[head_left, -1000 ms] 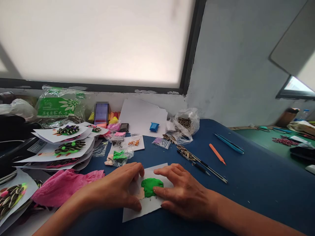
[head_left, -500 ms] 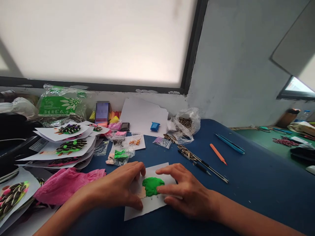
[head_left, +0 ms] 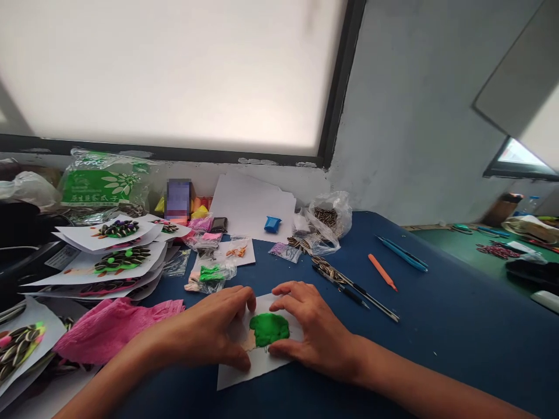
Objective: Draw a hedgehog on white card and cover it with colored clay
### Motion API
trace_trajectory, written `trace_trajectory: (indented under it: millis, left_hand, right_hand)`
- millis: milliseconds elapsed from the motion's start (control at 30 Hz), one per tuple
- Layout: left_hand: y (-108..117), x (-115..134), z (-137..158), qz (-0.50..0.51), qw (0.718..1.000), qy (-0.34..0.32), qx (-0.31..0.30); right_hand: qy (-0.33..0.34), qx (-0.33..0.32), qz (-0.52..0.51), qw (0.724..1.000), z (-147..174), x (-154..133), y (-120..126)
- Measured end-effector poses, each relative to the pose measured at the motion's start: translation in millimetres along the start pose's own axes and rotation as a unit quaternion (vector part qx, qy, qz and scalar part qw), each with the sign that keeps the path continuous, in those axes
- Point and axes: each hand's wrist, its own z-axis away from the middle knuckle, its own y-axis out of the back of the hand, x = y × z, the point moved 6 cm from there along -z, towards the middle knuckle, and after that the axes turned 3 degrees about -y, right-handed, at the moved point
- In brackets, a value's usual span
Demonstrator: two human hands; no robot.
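A white paper sheet (head_left: 236, 377) lies on the blue table, bearing a flattened patch of green modelling clay (head_left: 269, 330). Pale peach clay (head_left: 248, 340) adjoins its left side, and short drawn lines show just below the green. My left hand (head_left: 227, 326) rests at the sheet's left part, thumb and fingers apart. On the other side, my right hand (head_left: 308, 326) arches over the sheet's right part, its thumb by the clay's lower edge and its fingers above the upper right. Both hands have their fingers spread, with nothing gripped.
Stacked cards with sunflower seeds (head_left: 126, 262) and a pink cloth (head_left: 113, 329) lie left. Clay packets (head_left: 212, 273) sit behind the sheet, near a blue clay block (head_left: 272, 224) and a seed bag (head_left: 327, 218). Pens (head_left: 345, 285), an orange marker (head_left: 382, 272) and blue tweezers (head_left: 402, 254) lie right.
My right hand has shifted left around the green clay; its index finger has lifted off the surface and its thumb moved to the lower edge. My left hand stays nearly in place.
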Motion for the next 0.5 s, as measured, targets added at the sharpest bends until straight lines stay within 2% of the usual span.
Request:
trace_trajectory:
  millis: [300,500]
  left_hand:
    - [2.1,4.4,-0.3,-0.003,1.000,-0.004,0.001]
    - [3.4,6.3,1.3,-0.004,1.000,0.006,-0.002]
  right_hand:
    - [-0.033,0.018,-0.029,0.999,-1.8,7.6,-6.2]
    - [-0.068,0.022,-0.072,0.995,-1.7,14.2,1.2]
